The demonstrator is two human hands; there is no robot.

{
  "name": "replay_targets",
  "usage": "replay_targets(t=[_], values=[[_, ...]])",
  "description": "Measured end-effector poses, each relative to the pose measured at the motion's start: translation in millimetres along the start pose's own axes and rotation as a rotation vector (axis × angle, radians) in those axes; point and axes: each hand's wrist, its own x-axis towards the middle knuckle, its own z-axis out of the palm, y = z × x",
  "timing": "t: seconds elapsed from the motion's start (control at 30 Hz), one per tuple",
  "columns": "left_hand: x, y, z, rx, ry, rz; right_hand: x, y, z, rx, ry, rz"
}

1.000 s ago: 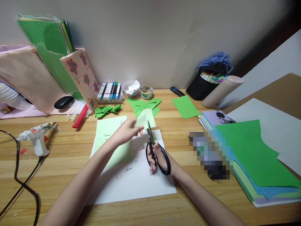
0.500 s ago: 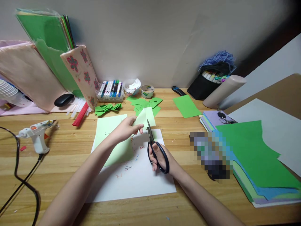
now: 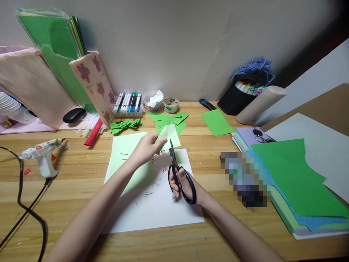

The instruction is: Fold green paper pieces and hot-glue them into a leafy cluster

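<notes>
A folded piece of pale green paper (image 3: 171,137) is pinched in my left hand (image 3: 148,147), lifted over the work sheets. My right hand (image 3: 183,182) grips black-handled scissors (image 3: 173,157) by their loops, blades pointing away from me. The blade tips are at the paper's lower edge; whether they cut into it, I cannot tell. Beneath my hands lies a white sheet (image 3: 163,211) with small coloured marks. On its upper left rests a light green sheet (image 3: 128,145) bearing several thin dark strips, partly covered by my left arm.
Green paper cutouts (image 3: 163,120) and folded green pieces (image 3: 124,125) lie behind my hands. A marker box (image 3: 127,105) and tape roll (image 3: 171,105) stand near the wall. On the left is a glue gun (image 3: 43,156) with its cord; coloured paper (image 3: 294,178) is stacked on the right.
The scissor handles have spread wider, with the right-hand fingers moving slightly left. My left thumb has shifted up a little on the folded paper, which stays nearly in place.
</notes>
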Motion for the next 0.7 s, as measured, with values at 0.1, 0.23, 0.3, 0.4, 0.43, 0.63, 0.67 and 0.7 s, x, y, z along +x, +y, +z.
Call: replay_targets(t=[0.1, 0.23, 0.3, 0.4, 0.43, 0.63, 0.67, 0.7], values=[[-1.1, 0.9, 2.8, 0.011, -0.003, 0.020, 0.0, -1.7, 1.6, 0.045, -0.011, -0.006], [-3.0, 4.3, 3.7, 0.018, -0.003, 0.028, 0.7, -2.8, 1.3, 0.050, 0.004, -0.012], [-3.3, 4.7, 3.6, 0.024, -0.007, 0.023, 1.0, -2.8, 1.2, 0.053, 0.009, -0.009], [-2.8, 3.1, 3.3, 0.027, -0.009, 0.004, 1.7, -2.3, 1.1, 0.060, 0.025, 0.011], [-2.6, 2.5, 3.1, 0.026, -0.011, -0.003, 1.9, -1.7, 0.7, 0.059, 0.031, 0.016], [-2.6, 4.2, 0.7, -0.011, -0.033, -0.044, 2.2, 2.7, -2.1, 0.037, 0.045, 0.005], [-2.8, 5.0, 0.3, -0.007, -0.032, -0.051, 1.9, 2.8, -2.1, 0.035, 0.049, 0.004], [-3.1, 5.9, 0.0, 0.000, -0.031, -0.059, 1.6, 2.7, -2.0, 0.032, 0.056, 0.004]])
